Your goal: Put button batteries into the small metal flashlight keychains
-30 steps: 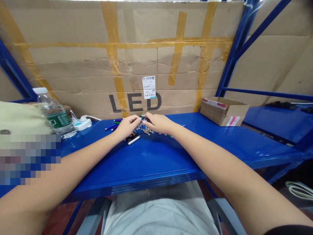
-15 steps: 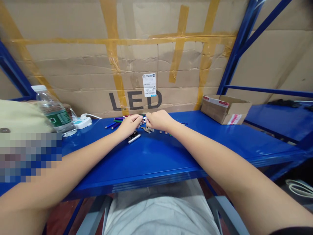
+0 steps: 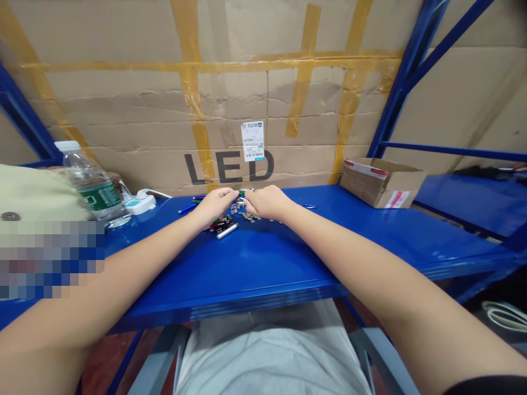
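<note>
On a blue metal shelf, my left hand (image 3: pixel 217 205) is closed in a pinch, its fingertips pointing right. Close beside it, my right hand (image 3: pixel 268 201) is curled, with its fingers bent toward the left one. A small green and metallic piece (image 3: pixel 241 193) shows between the two hands; its kind and which hand grips it are hard to see. Just below lie several small round silvery discs (image 3: pixel 249 217), like button cells. A silver tube (image 3: pixel 227 231) rests in front of my left hand, beside dark and red tubes (image 3: pixel 218 224). Blue tubes (image 3: pixel 187 209) lie left of it.
A clear water bottle (image 3: pixel 96 189) and a white power strip (image 3: pixel 140 204) stand at the left. A thin blue piece (image 3: pixel 310 207) lies right of my hands. An open cardboard box (image 3: pixel 379 184) sits farther right. A large taped carton (image 3: pixel 230 126) forms the back.
My left hand has shifted slightly, showing more of the dark and red tubes in front of it. A green piece now shows between the fingertips. The right hand stays nearly in place.
</note>
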Motion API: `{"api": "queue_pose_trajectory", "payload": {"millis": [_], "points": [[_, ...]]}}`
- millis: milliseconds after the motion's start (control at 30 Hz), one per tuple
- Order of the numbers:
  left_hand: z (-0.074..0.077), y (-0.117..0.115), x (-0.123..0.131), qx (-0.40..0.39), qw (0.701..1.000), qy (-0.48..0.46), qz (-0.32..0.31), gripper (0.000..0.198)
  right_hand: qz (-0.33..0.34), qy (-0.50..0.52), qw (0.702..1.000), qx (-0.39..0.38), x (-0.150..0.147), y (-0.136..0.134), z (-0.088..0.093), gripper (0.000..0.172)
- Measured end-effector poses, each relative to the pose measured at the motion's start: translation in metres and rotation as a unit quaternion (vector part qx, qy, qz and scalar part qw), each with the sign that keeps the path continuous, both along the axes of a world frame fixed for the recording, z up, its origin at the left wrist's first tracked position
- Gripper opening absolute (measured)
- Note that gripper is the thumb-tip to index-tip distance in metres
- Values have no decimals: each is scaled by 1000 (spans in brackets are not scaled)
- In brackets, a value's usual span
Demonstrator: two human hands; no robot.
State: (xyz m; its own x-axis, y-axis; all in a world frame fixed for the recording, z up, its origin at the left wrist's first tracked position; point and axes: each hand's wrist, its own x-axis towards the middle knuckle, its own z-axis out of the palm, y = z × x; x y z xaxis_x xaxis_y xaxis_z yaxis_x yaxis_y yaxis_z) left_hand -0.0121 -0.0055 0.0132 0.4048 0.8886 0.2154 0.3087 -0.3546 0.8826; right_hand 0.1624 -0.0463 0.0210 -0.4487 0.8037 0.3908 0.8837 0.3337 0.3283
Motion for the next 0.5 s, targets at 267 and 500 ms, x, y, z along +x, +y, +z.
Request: {"api": "queue_pose_trajectory", "payload": {"millis": [267, 500], "points": [[-2, 0, 1, 16, 1000, 14, -12, 34, 9, 6, 1000, -18, 2, 0, -3, 39], [-9, 3, 1, 72, 996, 58, -6, 32, -11, 38, 999, -30, -2, 4, -9, 37]]}}
